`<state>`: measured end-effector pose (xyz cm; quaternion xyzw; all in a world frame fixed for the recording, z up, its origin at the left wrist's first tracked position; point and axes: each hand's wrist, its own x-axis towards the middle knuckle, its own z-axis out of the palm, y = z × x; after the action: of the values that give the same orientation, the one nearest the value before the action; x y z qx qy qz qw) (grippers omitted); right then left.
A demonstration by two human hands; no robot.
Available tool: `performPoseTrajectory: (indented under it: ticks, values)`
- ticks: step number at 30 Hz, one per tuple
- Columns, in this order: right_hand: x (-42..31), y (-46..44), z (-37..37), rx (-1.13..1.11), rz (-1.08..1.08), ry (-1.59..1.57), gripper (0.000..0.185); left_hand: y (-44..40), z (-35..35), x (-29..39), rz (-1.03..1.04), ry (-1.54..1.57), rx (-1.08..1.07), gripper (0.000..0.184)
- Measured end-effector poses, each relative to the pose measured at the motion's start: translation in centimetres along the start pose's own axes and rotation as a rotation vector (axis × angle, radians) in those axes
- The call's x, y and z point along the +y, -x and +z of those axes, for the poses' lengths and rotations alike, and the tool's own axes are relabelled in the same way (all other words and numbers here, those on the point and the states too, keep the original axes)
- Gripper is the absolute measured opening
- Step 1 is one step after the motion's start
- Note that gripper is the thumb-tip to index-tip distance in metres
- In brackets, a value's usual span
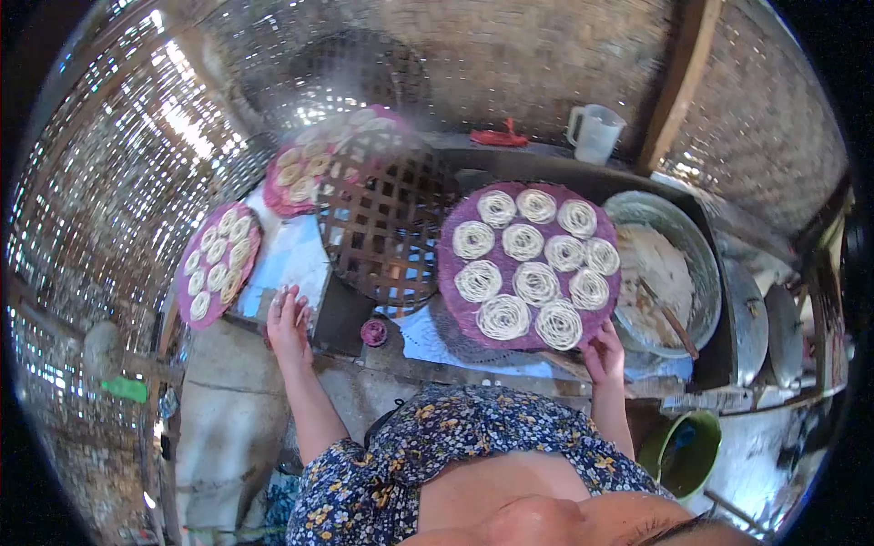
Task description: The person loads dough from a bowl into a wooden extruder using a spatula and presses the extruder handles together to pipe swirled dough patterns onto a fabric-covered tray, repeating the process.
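Note:
A round purple tray (464, 314) carries several pale coils of noodle strands (535, 283). My right hand (603, 355) holds its lower right rim, fingers partly hidden at the edge. To the left, my left hand (289, 326) is raised with fingers stretched out and nothing visible in it. It is nearest a blue-and-white sheet (287, 259) and a dark block. An openwork woven basket (373, 232) leans between the hands, with faint steam above it. Another purple tray of coils (197, 308) tilts at the far left.
Behind the basket lies a pink tray of coils (282, 202). A large basin (710, 305) holds pale dough-like material and a wooden stick (669, 318). A clear jug (598, 135) and a red plastic piece (499, 138) sit at the back. Below right stands a green bucket (701, 469).

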<state>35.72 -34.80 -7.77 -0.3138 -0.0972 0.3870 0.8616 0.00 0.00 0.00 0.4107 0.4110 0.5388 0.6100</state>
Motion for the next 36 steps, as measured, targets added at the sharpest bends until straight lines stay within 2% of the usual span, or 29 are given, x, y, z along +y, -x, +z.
performPoseTrajectory:
  ticks: [2, 3, 9, 17, 18, 20, 21, 22, 27, 29, 30, 31, 32, 33, 36]
  values:
    - [1.1, -0.2, 0.0, 0.034, -0.004, -0.037, 0.053, -0.8, -0.4, 0.4, -0.004, -0.008, -0.026, 0.04]
    - [-1.4, -0.2, -1.3, 0.023, -0.01, -0.005, 0.053, 0.9, 1.4, -1.6, -0.013, 0.029, -0.036, 0.04]
    - [-1.1, -0.2, -0.4, 0.013, -0.011, -0.014, 0.052, 1.6, 2.2, -1.5, -0.034, 0.011, -0.096, 0.038]
    - [-1.2, -1.0, -1.2, 0.058, 0.037, 0.072, 0.043, 3.1, 2.3, -1.0, -0.006, 0.026, -0.087, 0.032]
    - [-1.2, -0.8, -1.3, 0.058, 0.01, 0.177, 0.04, 3.1, 2.1, -0.9, -0.005, 0.019, -0.079, 0.032]
    - [-0.9, -1.1, -2.3, 0.107, 0.01, 0.123, 0.03, 2.7, 1.7, -0.9, 0.0, 0.02, -0.053, 0.031]
    - [-1.3, -0.8, -0.2, 0.154, -0.046, 0.122, 0.024, 2.4, 1.7, -1.0, -0.001, 0.026, -0.043, 0.031]
    - [-1.4, -1.0, -1.6, 0.087, -0.075, 0.133, 0.027, 2.3, 1.8, -0.9, 0.007, 0.046, -0.052, 0.03]
    - [-2.4, 0.7, -2.2, 0.153, -0.157, 0.148, 0.045, 1.1, -0.3, 0.3, 0.061, 0.037, -0.123, 0.032]
    - [-3.2, 1.7, -1.3, 0.152, -0.17, 0.194, 0.04, 0.9, -1.6, 1.7, 0.088, 0.057, -0.095, 0.03]
    - [-3.8, 1.1, -5.0, -0.064, -0.156, 0.116, 0.04, 0.2, -2.7, 2.1, 0.113, 0.069, -0.091, 0.031]
    - [-3.9, 1.5, -3.4, -0.024, -0.224, 0.085, 0.04, -0.5, -3.9, 2.6, 0.136, 0.08, -0.09, 0.031]
    - [-3.8, 1.9, -2.0, 0.109, -0.277, 0.08, 0.038, -1.4, -5.2, 3.4, 0.178, 0.093, -0.078, 0.032]
    - [-4.1, 1.9, -2.9, 0.004, -0.288, 0.097, 0.041, -2.2, -6.6, 4.6, 0.22, 0.105, -0.07, 0.033]
    - [-2.9, 3.0, 1.8, 0.157, -0.386, 0.112, 0.044, -4.8, -10.7, 8.8, 0.347, 0.106, -0.062, 0.036]
